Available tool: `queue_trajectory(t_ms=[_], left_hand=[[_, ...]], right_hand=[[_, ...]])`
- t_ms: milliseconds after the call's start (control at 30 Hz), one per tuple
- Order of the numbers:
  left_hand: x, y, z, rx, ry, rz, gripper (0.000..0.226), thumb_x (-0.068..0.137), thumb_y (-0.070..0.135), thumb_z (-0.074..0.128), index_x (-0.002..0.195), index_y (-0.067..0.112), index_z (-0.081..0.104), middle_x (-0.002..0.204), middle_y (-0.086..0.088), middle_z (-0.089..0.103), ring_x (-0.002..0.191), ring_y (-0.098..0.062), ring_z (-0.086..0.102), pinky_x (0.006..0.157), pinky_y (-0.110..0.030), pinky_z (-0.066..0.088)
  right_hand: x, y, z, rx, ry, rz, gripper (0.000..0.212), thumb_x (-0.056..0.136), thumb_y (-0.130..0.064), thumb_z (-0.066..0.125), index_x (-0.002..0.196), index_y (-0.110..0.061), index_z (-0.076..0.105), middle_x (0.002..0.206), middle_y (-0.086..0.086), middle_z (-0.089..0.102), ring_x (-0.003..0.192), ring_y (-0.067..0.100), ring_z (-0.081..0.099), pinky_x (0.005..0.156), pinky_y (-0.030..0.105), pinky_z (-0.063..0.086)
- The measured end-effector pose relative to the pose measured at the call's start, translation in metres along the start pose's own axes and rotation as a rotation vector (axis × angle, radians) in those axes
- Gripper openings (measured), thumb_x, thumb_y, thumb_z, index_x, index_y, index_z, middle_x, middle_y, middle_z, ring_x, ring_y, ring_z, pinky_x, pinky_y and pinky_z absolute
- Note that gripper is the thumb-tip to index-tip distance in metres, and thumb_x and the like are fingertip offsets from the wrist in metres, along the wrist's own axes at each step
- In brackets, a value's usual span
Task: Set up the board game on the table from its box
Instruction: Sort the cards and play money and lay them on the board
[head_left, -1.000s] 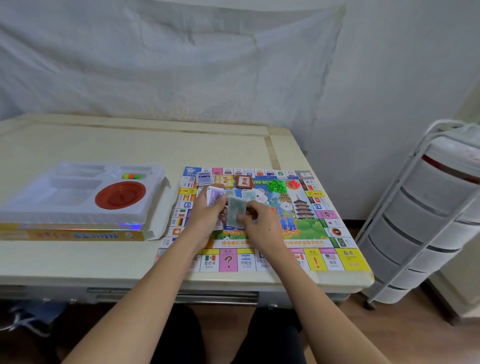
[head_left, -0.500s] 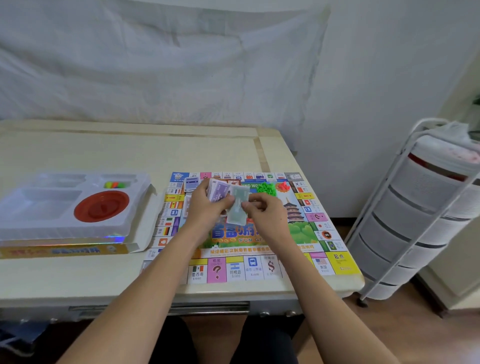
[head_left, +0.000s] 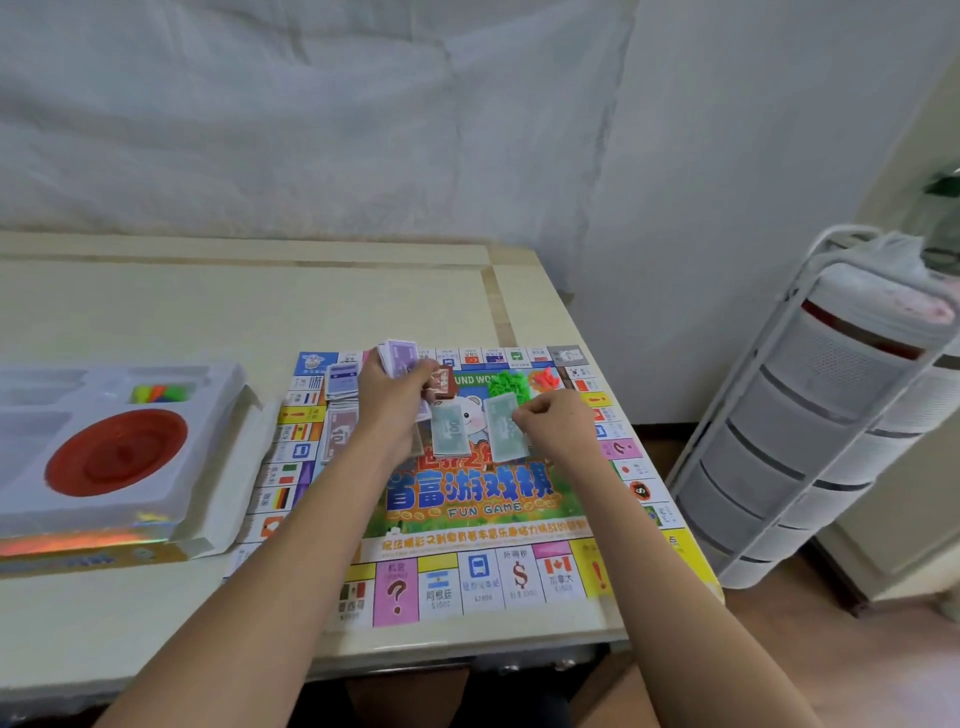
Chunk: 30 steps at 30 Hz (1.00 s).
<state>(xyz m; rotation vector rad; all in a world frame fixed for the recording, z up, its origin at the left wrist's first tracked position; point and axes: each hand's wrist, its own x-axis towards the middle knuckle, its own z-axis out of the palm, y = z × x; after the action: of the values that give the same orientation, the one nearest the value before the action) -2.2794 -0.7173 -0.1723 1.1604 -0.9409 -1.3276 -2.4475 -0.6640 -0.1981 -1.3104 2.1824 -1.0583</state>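
Home room: table (head_left: 208, 312), storage trolley (head_left: 810, 441).

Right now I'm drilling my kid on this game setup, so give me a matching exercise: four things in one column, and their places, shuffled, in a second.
Things:
1. purple notes
2. green note
3. red dish
4. green houses

Places:
A. in the white tray on the box
B. loose on the board, near its far edge
C. gripped in the left hand
D. pinched in the right hand

Pairs: 1-C, 2-D, 3-A, 4-B
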Motion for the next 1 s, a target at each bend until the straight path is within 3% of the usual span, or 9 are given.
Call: queue_trajectory(t_ms=[100, 233, 367, 500, 633, 700, 800, 900, 1000], left_hand=[[0.006, 0.001, -0.003, -0.002, 0.019, 0.008, 0.026, 0.092, 0.008, 0.065, 0.115, 0.009, 0.052, 0.098, -0.008, 0.067, 0.057, -0.003, 0.064, 0.043, -0.017, 0.047], [0.006, 0.0, -0.002, 0.003, 0.015, 0.002, 0.02, 0.095, 0.011, 0.061, 0.111, 0.011, 0.05, 0.09, -0.003, 0.065, 0.05, 0.001, 0.064, 0.041, -0.015, 0.047], [0.008, -0.004, -0.003, -0.036, -0.041, -0.051, 0.015, 0.096, 0.011, 0.056, 0.111, 0.009, 0.05, 0.073, -0.004, 0.059, 0.047, -0.005, 0.055, 0.042, -0.019, 0.047], [0.007, -0.002, -0.008, -0.31, -0.145, -0.214, 0.001, 0.096, 0.016, 0.051, 0.096, 0.014, 0.051, 0.079, -0.007, 0.057, 0.057, -0.011, 0.049, 0.046, -0.021, 0.043], [0.002, 0.001, -0.018, -0.468, -0.265, -0.327, 0.023, 0.093, 0.016, 0.038, 0.11, 0.006, 0.051, 0.083, -0.013, 0.058, 0.066, -0.018, 0.05, 0.063, -0.03, 0.046], [-0.004, 0.0, -0.023, -0.438, -0.3, -0.325, 0.025, 0.096, 0.008, 0.035, 0.112, 0.004, 0.054, 0.084, -0.016, 0.067, 0.076, -0.022, 0.06, 0.074, -0.036, 0.053], [-0.014, 0.0, -0.028, -0.311, -0.419, -0.256, 0.027, 0.1, -0.001, 0.036, 0.118, 0.005, 0.055, 0.108, -0.02, 0.072, 0.103, -0.029, 0.069, 0.087, -0.041, 0.058], [-0.019, -0.001, -0.035, -0.158, -0.427, -0.197, 0.025, 0.1, 0.001, 0.046, 0.122, 0.006, 0.057, 0.1, -0.012, 0.076, 0.09, -0.021, 0.074, 0.068, -0.033, 0.061], [-0.022, -0.002, -0.043, -0.09, -0.377, -0.16, 0.031, 0.093, 0.001, 0.059, 0.123, 0.004, 0.058, 0.109, -0.018, 0.072, 0.087, -0.025, 0.073, 0.063, -0.033, 0.06]], right_hand=[[0.01, 0.001, 0.009, -0.116, -0.006, 0.019, 0.018, 0.087, -0.013, 0.062, 0.084, 0.002, 0.073, 0.082, 0.015, 0.072, 0.063, 0.016, 0.056, 0.043, 0.016, 0.033], [0.017, 0.002, 0.02, -0.172, 0.002, 0.027, 0.015, 0.088, -0.013, 0.059, 0.086, -0.002, 0.068, 0.08, 0.011, 0.068, 0.058, 0.012, 0.054, 0.045, 0.015, 0.033], [0.02, 0.002, 0.03, -0.219, -0.004, 0.022, 0.013, 0.088, -0.012, 0.059, 0.089, -0.001, 0.065, 0.083, 0.012, 0.068, 0.056, 0.01, 0.054, 0.043, 0.015, 0.037], [0.015, -0.001, 0.033, -0.261, 0.027, -0.005, 0.01, 0.089, -0.007, 0.055, 0.085, 0.0, 0.062, 0.085, 0.016, 0.065, 0.068, 0.024, 0.062, 0.053, 0.026, 0.05], [0.006, -0.004, 0.033, -0.304, 0.031, -0.047, 0.008, 0.091, -0.004, 0.052, 0.097, -0.001, 0.057, 0.101, 0.014, 0.056, 0.083, 0.024, 0.053, 0.069, 0.028, 0.043], [0.003, -0.004, 0.031, -0.266, 0.045, -0.074, 0.02, 0.09, -0.002, 0.054, 0.11, -0.001, 0.055, 0.11, 0.014, 0.054, 0.093, 0.025, 0.052, 0.075, 0.029, 0.042], [-0.006, -0.015, 0.025, -0.099, 0.114, -0.198, 0.023, 0.091, -0.006, 0.057, 0.114, -0.009, 0.061, 0.11, 0.006, 0.061, 0.098, 0.019, 0.057, 0.083, 0.031, 0.05], [-0.027, -0.038, 0.02, 0.188, 0.086, -0.303, 0.013, 0.093, -0.028, 0.061, 0.103, -0.021, 0.065, 0.089, -0.008, 0.066, 0.079, 0.009, 0.06, 0.071, 0.028, 0.054], [-0.045, -0.051, 0.019, 0.313, -0.071, -0.265, 0.027, 0.085, -0.044, 0.07, 0.101, -0.025, 0.062, 0.085, -0.009, 0.065, 0.07, 0.007, 0.058, 0.062, 0.021, 0.049]])
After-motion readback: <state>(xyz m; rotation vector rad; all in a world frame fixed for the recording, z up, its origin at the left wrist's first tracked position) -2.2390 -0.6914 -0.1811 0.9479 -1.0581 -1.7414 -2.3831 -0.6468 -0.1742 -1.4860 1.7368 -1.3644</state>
